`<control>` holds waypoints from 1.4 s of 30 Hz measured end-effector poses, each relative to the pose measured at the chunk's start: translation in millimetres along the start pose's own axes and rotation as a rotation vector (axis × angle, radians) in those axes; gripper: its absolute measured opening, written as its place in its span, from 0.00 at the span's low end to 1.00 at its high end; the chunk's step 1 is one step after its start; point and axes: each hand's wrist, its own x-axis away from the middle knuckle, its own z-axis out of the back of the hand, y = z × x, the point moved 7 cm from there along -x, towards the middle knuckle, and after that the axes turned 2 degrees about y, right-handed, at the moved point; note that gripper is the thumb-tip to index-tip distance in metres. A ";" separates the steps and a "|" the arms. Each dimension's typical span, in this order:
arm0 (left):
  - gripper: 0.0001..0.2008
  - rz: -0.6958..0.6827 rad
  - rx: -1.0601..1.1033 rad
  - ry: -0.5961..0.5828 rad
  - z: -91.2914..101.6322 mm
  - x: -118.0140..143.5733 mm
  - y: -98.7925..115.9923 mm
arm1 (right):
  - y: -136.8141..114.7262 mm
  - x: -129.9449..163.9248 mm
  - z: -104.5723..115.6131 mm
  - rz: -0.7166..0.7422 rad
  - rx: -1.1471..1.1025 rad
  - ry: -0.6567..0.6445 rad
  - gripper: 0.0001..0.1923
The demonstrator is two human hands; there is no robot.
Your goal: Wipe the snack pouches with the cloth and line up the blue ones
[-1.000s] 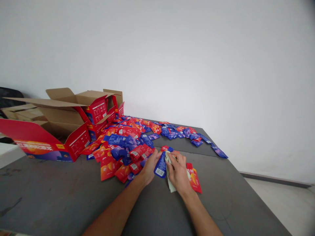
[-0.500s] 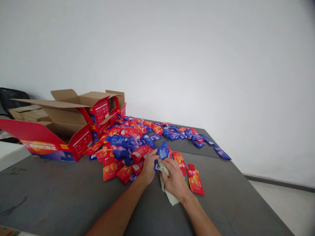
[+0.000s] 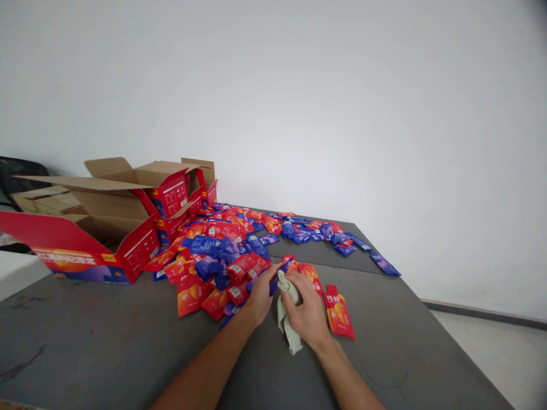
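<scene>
My left hand (image 3: 261,296) is closed on a blue pouch (image 3: 274,283), which is turned nearly edge-on and mostly covered by my fingers. Against it, my right hand (image 3: 304,307) grips a pale green cloth (image 3: 288,319) whose loose end hangs down toward the table. To the left of both hands lies a heap of red and blue pouches (image 3: 222,228). Close by on the right, a red pouch (image 3: 339,312) with an orange fruit print lies flat, and another red pouch (image 3: 310,275) is partly hidden behind my right hand.
Open red cardboard boxes (image 3: 143,245) stand along the left of the dark grey table (image 3: 128,336). Blue and red pouches trail along the back to a blue pouch (image 3: 385,265) at the right edge. A white wall (image 3: 342,114) rises behind, and a black chair (image 3: 21,171) is at far left.
The blue pouch has turned from facing me to nearly edge-on between my hands. The cloth has shifted with my right hand, and its hanging end has swung slightly left.
</scene>
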 end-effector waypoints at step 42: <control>0.19 -0.784 -1.840 0.261 16.8 -11.7 56.1 | 52.2 -5.7 15.4 -0.206 0.326 0.012 0.17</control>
